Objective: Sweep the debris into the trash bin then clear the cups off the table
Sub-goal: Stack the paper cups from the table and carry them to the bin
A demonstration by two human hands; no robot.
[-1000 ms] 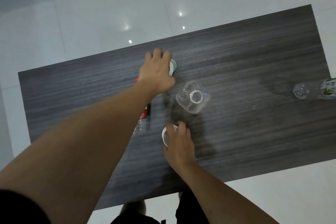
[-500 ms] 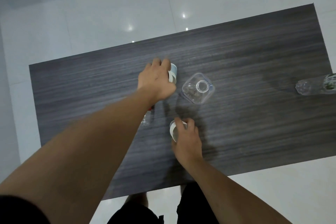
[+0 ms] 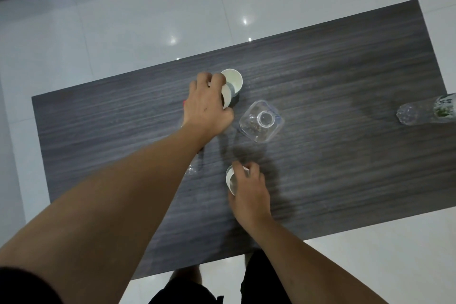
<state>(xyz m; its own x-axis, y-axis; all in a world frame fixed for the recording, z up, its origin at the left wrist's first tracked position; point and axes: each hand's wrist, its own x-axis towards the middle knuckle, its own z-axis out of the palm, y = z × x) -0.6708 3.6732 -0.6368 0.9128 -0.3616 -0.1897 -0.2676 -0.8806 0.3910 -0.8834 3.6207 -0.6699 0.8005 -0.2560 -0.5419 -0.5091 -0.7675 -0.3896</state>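
We see a dark grey wood-grain rectangular table (image 3: 345, 81) from above, on a glossy white tiled floor (image 3: 123, 20). Left hand (image 3: 207, 108) reaches to the middle of the table, fingers curled round a white paper cup with a grey band (image 3: 228, 97), which is tipped on its side. A second white paper cup (image 3: 233, 80) sits right against it, on the far side, mouth facing up toward us; we cannot tell if the two are nested or just touching. Right hand (image 3: 249, 192) is nearer the front edge, fingers and thumb pinching the rim of a small white paper cup (image 3: 232, 179) that stands on the table; its inside looks pale.

Between the two hands, slightly right, a clear square plastic bottle (image 3: 261, 123) stands upright, open neck pointing at us, some dark bits at the bottom. A clear plastic bottle with a red label (image 3: 191, 168) lies mostly hidden under the left forearm. At the table's right end, well apart from the hands, a clear plastic bottle with a green-and-white label (image 3: 427, 112) lies on its side, cut off by the frame. Dark shorts (image 3: 187, 291) show at the bottom edge.
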